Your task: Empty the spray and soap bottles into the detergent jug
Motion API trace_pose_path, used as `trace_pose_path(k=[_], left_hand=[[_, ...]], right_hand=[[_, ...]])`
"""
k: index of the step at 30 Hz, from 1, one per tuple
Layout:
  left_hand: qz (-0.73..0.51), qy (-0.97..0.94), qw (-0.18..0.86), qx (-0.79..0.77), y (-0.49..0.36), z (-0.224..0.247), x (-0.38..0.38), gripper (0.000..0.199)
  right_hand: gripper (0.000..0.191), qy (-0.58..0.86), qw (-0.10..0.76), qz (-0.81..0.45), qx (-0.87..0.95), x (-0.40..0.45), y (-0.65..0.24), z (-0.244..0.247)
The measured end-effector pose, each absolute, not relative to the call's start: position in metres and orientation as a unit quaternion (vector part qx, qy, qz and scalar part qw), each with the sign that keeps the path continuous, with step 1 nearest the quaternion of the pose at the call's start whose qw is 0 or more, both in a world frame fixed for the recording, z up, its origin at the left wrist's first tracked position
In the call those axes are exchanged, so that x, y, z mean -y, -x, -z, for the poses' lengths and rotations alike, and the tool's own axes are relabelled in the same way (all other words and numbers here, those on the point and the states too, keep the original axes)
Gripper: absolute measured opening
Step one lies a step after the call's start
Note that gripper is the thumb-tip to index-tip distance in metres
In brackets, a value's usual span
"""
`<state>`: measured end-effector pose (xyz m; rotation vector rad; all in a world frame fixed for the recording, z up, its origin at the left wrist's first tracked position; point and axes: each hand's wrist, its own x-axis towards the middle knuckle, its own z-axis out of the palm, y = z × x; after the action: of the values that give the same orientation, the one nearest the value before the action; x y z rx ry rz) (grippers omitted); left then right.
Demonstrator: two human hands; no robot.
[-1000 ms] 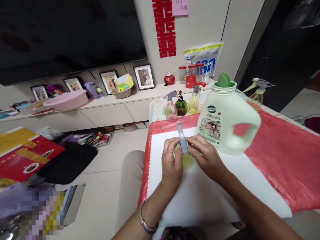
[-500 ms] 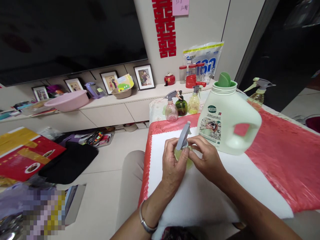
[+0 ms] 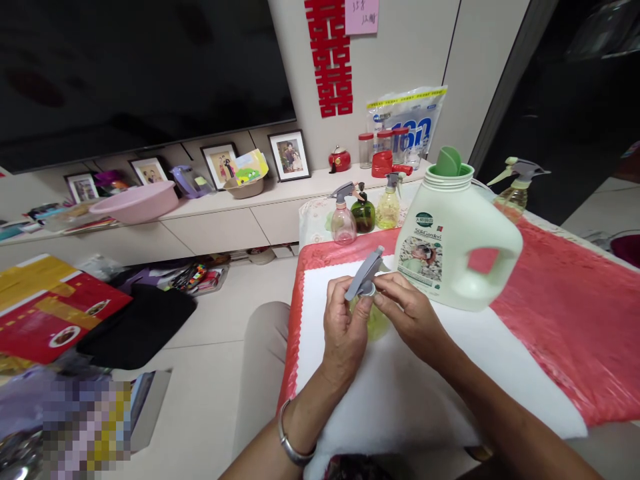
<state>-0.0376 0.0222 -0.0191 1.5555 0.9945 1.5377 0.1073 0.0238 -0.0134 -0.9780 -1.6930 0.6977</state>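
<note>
A small yellowish spray bottle [image 3: 377, 321] with a grey trigger head [image 3: 366, 272] stands between my hands over the white cloth [image 3: 400, 387]. My left hand [image 3: 344, 327] is wrapped round the bottle's left side, its thumb near the collar. On the right side, the thumb and fingers of my right hand [image 3: 407, 307] pinch at the collar below the trigger head. Behind my right hand stands a large pale green jug [image 3: 455, 227] with a green cap [image 3: 449, 161] resting in its mouth.
Behind the cloth stand a pink spray bottle [image 3: 343, 223], a dark green bottle [image 3: 363, 213] and a yellow spray bottle [image 3: 388, 208]. Another sprayer [image 3: 515, 193] is behind the jug. Red plastic sheeting [image 3: 575, 313] covers the table's right side.
The grey trigger head has turned and leans further right at its tip. My fingers have shifted slightly around the collar, and more of the yellowish bottle shows.
</note>
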Motion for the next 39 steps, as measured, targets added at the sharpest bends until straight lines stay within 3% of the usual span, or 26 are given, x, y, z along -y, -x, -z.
trace_pose_path(k=[9, 18, 26, 32, 39], left_hand=[[-0.616, -0.578, 0.376, -0.381, 0.036, 0.025, -0.028, 0.024], [-0.605, -0.593, 0.369, -0.383, 0.038, 0.018, -0.026, 0.022], [-0.603, -0.567, 0.411, -0.381, 0.034, 0.015, -0.022, 0.023], [-0.608, -0.572, 0.379, -0.399, 0.03, 0.019, -0.024, 0.031], [-0.604, -0.519, 0.436, -0.418, 0.028, 0.014, -0.028, 0.033]], right_hand=[[0.036, 0.418, 0.556, -0.352, 0.626, -0.023, -0.097, 0.029], [0.054, 0.379, 0.504, -0.501, 0.592, -0.023, -0.101, 0.022], [0.06, 0.35, 0.533, -0.596, 0.488, -0.026, -0.097, 0.028], [0.066, 0.362, 0.556, -0.619, 0.422, -0.031, -0.094, 0.037], [0.068, 0.343, 0.551, -0.63, 0.426, -0.029, -0.093, 0.029]])
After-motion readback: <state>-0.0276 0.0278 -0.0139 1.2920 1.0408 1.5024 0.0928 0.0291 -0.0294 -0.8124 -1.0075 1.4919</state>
